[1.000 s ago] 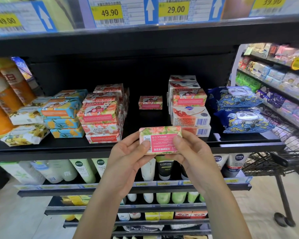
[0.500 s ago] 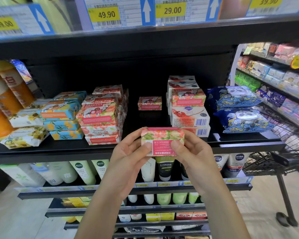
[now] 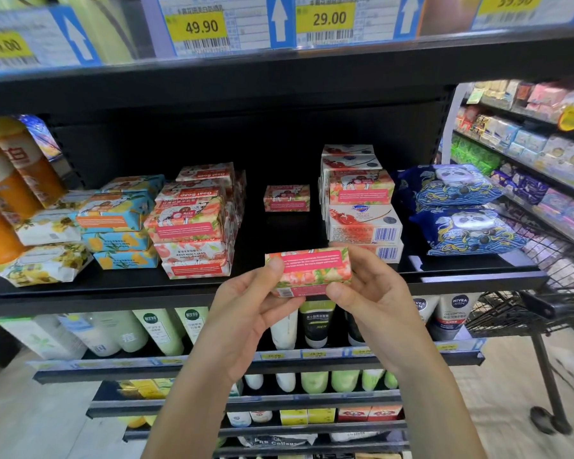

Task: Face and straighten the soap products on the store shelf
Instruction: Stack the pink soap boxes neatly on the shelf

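**Pink floral soap box held in front of the shelf gap**

Head view: both hands hold a small rectangular pink-and-green floral soap box (image 3: 309,270) in the air, just before the front edge of the black metal shelf (image 3: 80,293). The left grip (image 3: 246,313) pinches the box's left end, thumb on its upper corner. The right grip (image 3: 375,303) clasps the right end, thumb under the lower edge and fingers curled behind. The box lies lengthwise, tipped so that its pink label panel faces up.

On the shelf behind it is an open gap with a lone matching pink soap box (image 3: 286,198) set well back. Left of the gap stands a stack of pink floral soap boxes (image 3: 193,226), with blue-and-yellow soap boxes (image 3: 120,223) just beside it. Right of the gap is a stack of white barcoded soap boxes (image 3: 363,223), then two blue panda-print packs (image 3: 458,210). A black wire shopping cart (image 3: 527,313) stands at the right.
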`<action>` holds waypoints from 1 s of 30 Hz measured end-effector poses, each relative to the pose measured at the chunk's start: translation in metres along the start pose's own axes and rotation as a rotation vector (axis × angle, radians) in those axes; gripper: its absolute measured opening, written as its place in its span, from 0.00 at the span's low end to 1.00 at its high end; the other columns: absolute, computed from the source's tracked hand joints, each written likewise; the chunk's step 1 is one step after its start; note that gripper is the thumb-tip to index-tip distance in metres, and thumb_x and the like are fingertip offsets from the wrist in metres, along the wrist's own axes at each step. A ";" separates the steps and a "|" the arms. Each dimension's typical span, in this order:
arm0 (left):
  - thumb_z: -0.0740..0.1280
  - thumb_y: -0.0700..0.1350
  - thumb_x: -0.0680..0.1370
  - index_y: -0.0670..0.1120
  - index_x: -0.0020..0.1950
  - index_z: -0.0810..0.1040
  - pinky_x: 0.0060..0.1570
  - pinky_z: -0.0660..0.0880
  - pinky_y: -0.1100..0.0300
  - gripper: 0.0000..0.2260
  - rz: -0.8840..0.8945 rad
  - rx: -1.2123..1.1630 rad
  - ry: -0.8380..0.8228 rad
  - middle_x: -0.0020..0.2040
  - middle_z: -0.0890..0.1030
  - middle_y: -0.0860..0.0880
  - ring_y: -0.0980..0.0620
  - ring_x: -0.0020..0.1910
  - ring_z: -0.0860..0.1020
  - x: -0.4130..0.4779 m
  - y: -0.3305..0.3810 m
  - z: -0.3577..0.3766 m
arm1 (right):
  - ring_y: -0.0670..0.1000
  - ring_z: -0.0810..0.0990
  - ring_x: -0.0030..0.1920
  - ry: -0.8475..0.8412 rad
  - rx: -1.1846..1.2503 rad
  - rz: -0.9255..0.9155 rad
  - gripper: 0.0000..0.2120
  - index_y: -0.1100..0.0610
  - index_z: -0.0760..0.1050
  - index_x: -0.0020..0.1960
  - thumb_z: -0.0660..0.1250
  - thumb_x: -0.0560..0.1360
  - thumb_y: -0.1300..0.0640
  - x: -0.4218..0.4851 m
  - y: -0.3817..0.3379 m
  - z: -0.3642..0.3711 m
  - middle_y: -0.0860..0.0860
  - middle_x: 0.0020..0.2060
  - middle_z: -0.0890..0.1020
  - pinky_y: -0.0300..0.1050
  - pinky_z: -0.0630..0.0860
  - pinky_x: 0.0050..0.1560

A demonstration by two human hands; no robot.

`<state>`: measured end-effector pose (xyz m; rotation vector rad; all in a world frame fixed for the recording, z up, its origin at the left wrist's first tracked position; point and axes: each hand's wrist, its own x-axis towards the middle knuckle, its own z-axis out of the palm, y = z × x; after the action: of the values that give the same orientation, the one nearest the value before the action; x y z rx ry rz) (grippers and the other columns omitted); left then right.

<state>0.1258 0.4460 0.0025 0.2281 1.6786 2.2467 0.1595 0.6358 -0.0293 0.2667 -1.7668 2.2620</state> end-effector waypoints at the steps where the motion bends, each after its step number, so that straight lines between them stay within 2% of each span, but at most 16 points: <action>1: 0.69 0.53 0.75 0.38 0.63 0.82 0.62 0.80 0.52 0.23 0.010 -0.001 0.005 0.58 0.85 0.40 0.42 0.61 0.83 0.000 0.000 0.000 | 0.55 0.79 0.67 0.006 -0.001 0.017 0.26 0.54 0.76 0.69 0.78 0.73 0.54 0.000 -0.001 0.000 0.53 0.64 0.82 0.48 0.78 0.62; 5: 0.68 0.51 0.76 0.38 0.65 0.81 0.66 0.76 0.48 0.22 0.046 0.027 0.006 0.60 0.85 0.41 0.44 0.62 0.82 0.000 -0.002 -0.001 | 0.56 0.81 0.65 0.028 0.008 0.128 0.38 0.53 0.75 0.70 0.80 0.66 0.37 0.000 -0.001 0.001 0.53 0.64 0.82 0.53 0.78 0.64; 9: 0.68 0.48 0.78 0.38 0.69 0.77 0.69 0.74 0.46 0.22 0.053 0.025 0.000 0.62 0.84 0.41 0.45 0.64 0.81 0.001 -0.004 -0.001 | 0.58 0.84 0.59 0.066 0.013 0.200 0.44 0.58 0.74 0.69 0.78 0.63 0.31 0.000 -0.004 0.005 0.56 0.59 0.85 0.53 0.80 0.62; 11: 0.70 0.47 0.77 0.38 0.71 0.75 0.69 0.74 0.47 0.24 0.053 0.006 0.004 0.62 0.84 0.41 0.45 0.64 0.81 0.002 -0.005 -0.001 | 0.59 0.85 0.57 0.075 0.018 0.202 0.39 0.60 0.76 0.66 0.77 0.66 0.33 0.000 -0.005 0.006 0.57 0.57 0.85 0.51 0.81 0.60; 14: 0.71 0.46 0.74 0.42 0.70 0.75 0.65 0.78 0.52 0.25 0.049 -0.016 0.021 0.59 0.85 0.41 0.47 0.62 0.83 0.002 -0.005 0.000 | 0.58 0.85 0.56 0.099 0.043 0.199 0.29 0.62 0.78 0.64 0.73 0.71 0.42 -0.001 -0.008 0.009 0.57 0.55 0.86 0.52 0.81 0.60; 18: 0.72 0.46 0.72 0.44 0.70 0.77 0.62 0.79 0.56 0.25 0.048 -0.037 0.030 0.59 0.85 0.42 0.48 0.60 0.83 0.003 -0.006 0.001 | 0.55 0.85 0.57 0.119 0.050 0.192 0.26 0.62 0.78 0.63 0.72 0.72 0.47 -0.002 -0.009 0.010 0.56 0.55 0.86 0.54 0.79 0.62; 21: 0.72 0.46 0.73 0.48 0.71 0.77 0.61 0.80 0.57 0.25 0.047 -0.015 0.009 0.61 0.84 0.44 0.49 0.61 0.83 0.004 -0.006 0.002 | 0.55 0.84 0.59 0.135 0.048 0.175 0.22 0.58 0.80 0.62 0.74 0.71 0.51 -0.002 -0.007 0.007 0.55 0.56 0.86 0.49 0.80 0.60; 25: 0.72 0.49 0.72 0.47 0.73 0.74 0.67 0.75 0.49 0.28 0.028 -0.048 0.023 0.62 0.83 0.42 0.47 0.62 0.82 0.006 -0.005 0.002 | 0.54 0.83 0.62 0.089 0.017 0.125 0.27 0.56 0.77 0.67 0.76 0.69 0.56 -0.004 -0.007 0.001 0.52 0.60 0.85 0.50 0.79 0.63; 27: 0.69 0.50 0.76 0.45 0.72 0.75 0.68 0.75 0.48 0.25 0.024 -0.031 -0.008 0.62 0.84 0.42 0.47 0.63 0.82 0.006 -0.005 0.003 | 0.55 0.83 0.63 0.072 0.012 0.097 0.29 0.56 0.76 0.69 0.76 0.69 0.60 -0.004 -0.007 -0.002 0.51 0.60 0.85 0.49 0.80 0.61; 30: 0.66 0.51 0.79 0.43 0.65 0.81 0.66 0.76 0.49 0.19 0.012 0.007 -0.021 0.59 0.85 0.42 0.45 0.61 0.83 0.006 -0.006 0.003 | 0.55 0.82 0.64 0.046 0.013 0.052 0.29 0.56 0.75 0.70 0.75 0.69 0.64 -0.004 -0.006 -0.006 0.51 0.62 0.84 0.49 0.80 0.61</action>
<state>0.1223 0.4523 -0.0032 0.2627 1.6788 2.2401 0.1655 0.6423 -0.0261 0.1712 -1.7559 2.2971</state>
